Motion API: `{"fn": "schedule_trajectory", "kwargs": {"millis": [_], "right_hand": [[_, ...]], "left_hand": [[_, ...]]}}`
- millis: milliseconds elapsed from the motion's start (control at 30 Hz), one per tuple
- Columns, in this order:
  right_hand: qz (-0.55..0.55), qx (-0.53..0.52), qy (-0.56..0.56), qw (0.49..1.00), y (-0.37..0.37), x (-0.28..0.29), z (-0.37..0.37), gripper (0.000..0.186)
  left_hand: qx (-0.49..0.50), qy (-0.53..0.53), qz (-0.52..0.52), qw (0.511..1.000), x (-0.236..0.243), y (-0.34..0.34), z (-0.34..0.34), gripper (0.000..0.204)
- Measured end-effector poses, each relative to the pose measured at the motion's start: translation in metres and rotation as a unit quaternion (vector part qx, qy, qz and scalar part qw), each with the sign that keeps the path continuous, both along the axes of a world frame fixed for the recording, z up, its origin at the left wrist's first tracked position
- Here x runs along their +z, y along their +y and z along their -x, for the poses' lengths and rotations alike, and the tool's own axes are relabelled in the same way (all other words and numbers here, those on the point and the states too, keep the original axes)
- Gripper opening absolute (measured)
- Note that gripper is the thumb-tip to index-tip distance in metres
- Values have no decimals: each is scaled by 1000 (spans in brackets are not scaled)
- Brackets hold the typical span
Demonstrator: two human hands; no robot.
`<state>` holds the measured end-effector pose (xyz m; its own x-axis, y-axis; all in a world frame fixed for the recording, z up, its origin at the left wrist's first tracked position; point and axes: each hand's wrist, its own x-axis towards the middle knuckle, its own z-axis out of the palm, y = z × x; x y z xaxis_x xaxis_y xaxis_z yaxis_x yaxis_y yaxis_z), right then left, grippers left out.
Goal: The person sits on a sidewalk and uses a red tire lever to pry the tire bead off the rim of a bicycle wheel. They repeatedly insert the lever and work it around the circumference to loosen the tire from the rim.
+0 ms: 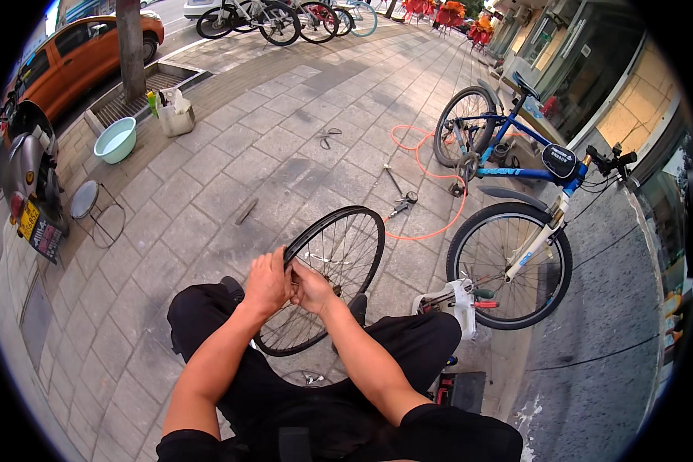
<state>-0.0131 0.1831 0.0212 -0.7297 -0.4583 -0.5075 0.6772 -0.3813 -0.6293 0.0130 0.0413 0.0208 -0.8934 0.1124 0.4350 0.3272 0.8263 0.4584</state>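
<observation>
The left hand (266,283) and, just right of it, the right hand (312,289) each pinch the near rim of the black spoked bicycle wheel (339,254), upright between the person's knees. Its tyre looks only partly worked at the grip; the far-right blue bicycle (516,165) stands untouched.

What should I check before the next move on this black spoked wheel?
1. Both hands on the rim: left hand and right hand grip the near edge of the black spoked bicycle wheel: ok.
2. Wheel upright between the knees: ok.
3. Tyre seating under the fingers: cannot tell.
4. Orange hose away from wheel: ok.
5. Blue bicycle standing apart: ok.
</observation>
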Motion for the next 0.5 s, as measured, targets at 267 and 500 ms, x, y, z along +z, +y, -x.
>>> {"fn": "schedule_trajectory", "kwargs": {"millis": [267,500], "right_hand": [[7,63,-101,993,2,-48,41,33],[32,13,15,999,10,-20,0,25]], "left_hand": [[-11,40,0,999,13,9,-6,61],[9,22,3,1000,-6,6,1,64]]}}
